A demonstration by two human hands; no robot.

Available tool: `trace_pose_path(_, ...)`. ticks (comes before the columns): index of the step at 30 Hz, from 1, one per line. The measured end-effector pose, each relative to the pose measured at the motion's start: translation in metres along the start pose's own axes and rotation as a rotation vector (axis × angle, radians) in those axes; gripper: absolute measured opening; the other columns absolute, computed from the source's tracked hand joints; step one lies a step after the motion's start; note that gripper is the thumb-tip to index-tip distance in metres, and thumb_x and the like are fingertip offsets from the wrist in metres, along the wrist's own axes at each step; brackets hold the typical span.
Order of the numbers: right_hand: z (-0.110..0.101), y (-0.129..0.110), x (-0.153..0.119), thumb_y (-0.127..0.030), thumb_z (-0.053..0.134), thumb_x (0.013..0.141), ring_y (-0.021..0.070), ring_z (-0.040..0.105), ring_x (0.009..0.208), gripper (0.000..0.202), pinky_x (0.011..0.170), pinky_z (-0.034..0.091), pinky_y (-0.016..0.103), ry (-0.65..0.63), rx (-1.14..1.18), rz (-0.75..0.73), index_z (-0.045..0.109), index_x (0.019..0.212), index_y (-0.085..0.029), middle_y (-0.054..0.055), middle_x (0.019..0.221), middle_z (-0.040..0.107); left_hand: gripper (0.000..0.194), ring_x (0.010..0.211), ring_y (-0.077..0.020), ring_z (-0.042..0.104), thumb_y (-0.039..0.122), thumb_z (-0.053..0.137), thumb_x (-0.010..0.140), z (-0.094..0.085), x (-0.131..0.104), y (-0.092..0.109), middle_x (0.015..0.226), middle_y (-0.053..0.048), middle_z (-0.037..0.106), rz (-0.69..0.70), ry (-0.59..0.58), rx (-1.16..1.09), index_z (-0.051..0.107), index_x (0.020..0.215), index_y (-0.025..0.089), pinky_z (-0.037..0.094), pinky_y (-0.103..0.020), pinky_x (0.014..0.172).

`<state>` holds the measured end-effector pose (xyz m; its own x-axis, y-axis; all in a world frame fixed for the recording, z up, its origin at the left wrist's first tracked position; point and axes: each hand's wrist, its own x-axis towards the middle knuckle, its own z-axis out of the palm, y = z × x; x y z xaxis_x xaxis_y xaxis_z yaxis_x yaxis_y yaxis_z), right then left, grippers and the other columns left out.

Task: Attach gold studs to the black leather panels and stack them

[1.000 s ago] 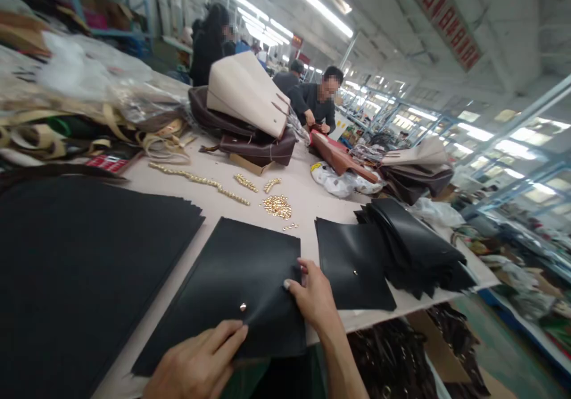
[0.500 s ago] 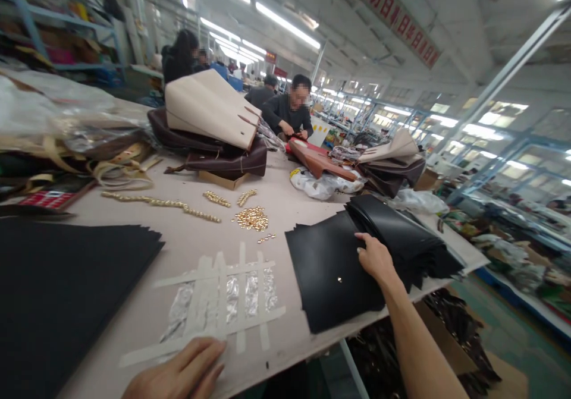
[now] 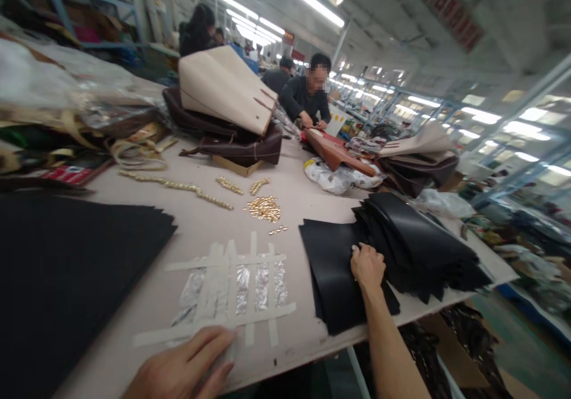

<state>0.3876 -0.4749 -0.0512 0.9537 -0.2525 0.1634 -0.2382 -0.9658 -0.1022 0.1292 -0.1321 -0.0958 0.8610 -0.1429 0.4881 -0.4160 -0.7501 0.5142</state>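
Fingers of the right hand (image 3: 367, 266) are laid flat, gripping nothing, on a black leather panel (image 3: 332, 274) near the worktop's (image 3: 200, 226) front right edge, just beside a stack of black pieces (image 3: 419, 244). The left hand (image 3: 185, 368) is pressed open and empty at the front edge, touching a taped foil patch (image 3: 236, 289). Gold studs (image 3: 264, 207) are scattered mid-worktop.

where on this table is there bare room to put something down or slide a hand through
Bare tabletop lies between the big black stack, the taped foil patch and the gold studs. A narrow lane runs between the foil patch and the black sheet under the right hand. The far end is crowded with bags.
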Motion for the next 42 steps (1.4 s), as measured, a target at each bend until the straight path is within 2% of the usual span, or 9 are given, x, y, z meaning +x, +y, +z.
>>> trace_pose_path(3, -0.018, 0.005, -0.001, -0.035, 0.04, 0.098, 0.0382, 0.061, 0.116, 0.05, 0.095, 0.047, 0.049, -0.108, -0.025, -0.027, 0.059, 0.137, -0.011, 0.023, 0.13, 0.063, 0.028, 0.105, -0.02, 0.069, 0.037, 0.054, 0.097, -0.023, 0.023, 0.027, 0.114, -0.005, 0.073, -0.44, -0.083, -0.445, 0.071, 0.115, 0.025, 0.053, -0.025, 0.091)
trace_pose_path(7, -0.034, -0.005, -0.006, -0.046, 0.048, 0.092, 0.0434, 0.065, 0.109, 0.058, 0.091, 0.05, 0.055, -0.117, 0.0, -0.081, 0.061, 0.137, -0.011, 0.025, 0.119, 0.069, 0.046, 0.071, -0.0126, 0.065, 0.049, 0.042, 0.099, -0.042, 0.041, 0.027, 0.114, -0.011, 0.068, -0.974, 0.113, -1.307, 0.061, 0.125, 0.017, 0.044, -0.02, 0.052)
trace_pose_path(9, -0.042, -0.02, -0.035, -0.049, 0.059, 0.085, 0.0379, 0.069, 0.102, 0.051, 0.093, 0.051, 0.051, -0.067, 0.251, -0.238, 0.069, 0.125, -0.02, 0.015, 0.111, 0.074, 0.048, 0.081, -0.016, 0.068, 0.051, 0.043, 0.099, -0.049, 0.042, 0.027, 0.117, -0.014, 0.064, -1.061, 0.218, -1.607, 0.057, 0.126, 0.013, 0.049, -0.023, 0.062)
trace_pose_path(14, -0.061, -0.09, -0.16, -0.034, 0.061, 0.092, 0.0245, 0.07, 0.091, 0.024, 0.084, 0.057, 0.038, -0.181, 0.717, -1.044, 0.07, 0.112, -0.026, 0.007, 0.105, 0.073, 0.056, 0.108, -0.0259, 0.066, 0.056, 0.046, 0.097, -0.063, 0.036, 0.036, 0.126, -0.018, 0.059, -1.045, 0.313, -1.875, 0.053, 0.129, 0.01, 0.048, -0.038, 0.096)
trace_pose_path(18, -0.068, -0.145, -0.219, -0.015, 0.051, 0.098, 0.0245, 0.065, 0.096, 0.03, 0.086, 0.055, 0.04, -0.152, 0.613, -1.517, 0.064, 0.124, -0.023, 0.01, 0.111, 0.071, 0.064, 0.12, -0.0261, 0.059, 0.062, 0.045, 0.096, -0.069, 0.027, 0.039, 0.135, -0.018, 0.058, -0.983, 0.313, -1.874, 0.055, 0.131, 0.01, 0.039, -0.038, 0.107)
trace_pose_path(24, -0.062, -0.18, -0.232, -0.019, 0.041, 0.102, 0.0245, 0.063, 0.082, 0.026, 0.074, 0.056, 0.039, -0.173, 0.582, -1.781, 0.064, 0.114, -0.018, 0.011, 0.094, 0.07, 0.07, 0.139, -0.0284, 0.045, 0.071, 0.055, 0.086, -0.081, 0.002, 0.041, 0.14, -0.014, 0.061, -0.869, 0.292, -1.676, 0.063, 0.129, 0.016, 0.025, -0.041, 0.118)
trace_pose_path(33, -0.041, -0.241, -0.259, -0.012, 0.045, 0.098, 0.0187, 0.067, 0.086, 0.022, 0.074, 0.055, 0.03, -0.525, 0.812, -1.778, 0.059, 0.109, -0.023, 0.006, 0.094, 0.067, 0.057, 0.126, -0.0277, 0.056, 0.061, 0.058, 0.09, -0.127, -0.061, 0.047, 0.136, -0.011, 0.062, -0.942, 0.561, -1.436, 0.061, 0.132, 0.021, 0.041, -0.043, 0.106)
trace_pose_path(37, -0.04, -0.278, -0.265, -0.017, 0.047, 0.098, 0.0177, 0.068, 0.085, 0.02, 0.076, 0.054, 0.028, -0.447, 0.832, -1.773, 0.06, 0.111, -0.024, 0.005, 0.093, 0.069, 0.04, 0.102, -0.0228, 0.064, 0.052, 0.058, 0.093, -0.146, -0.093, 0.045, 0.115, -0.009, 0.068, -1.133, 0.884, -1.105, 0.067, 0.114, 0.019, 0.049, -0.037, 0.09)
trace_pose_path(42, -0.028, -0.34, -0.263, -0.031, 0.047, 0.097, 0.0201, 0.071, 0.082, 0.022, 0.079, 0.054, 0.032, -0.309, 0.793, -1.573, 0.066, 0.103, -0.022, 0.006, 0.094, 0.074, 0.035, 0.111, -0.0231, 0.061, 0.038, 0.065, 0.089, -0.158, -0.115, 0.032, 0.121, -0.01, 0.066, -1.223, 1.19, -0.981, 0.064, 0.117, 0.018, 0.046, -0.036, 0.095)
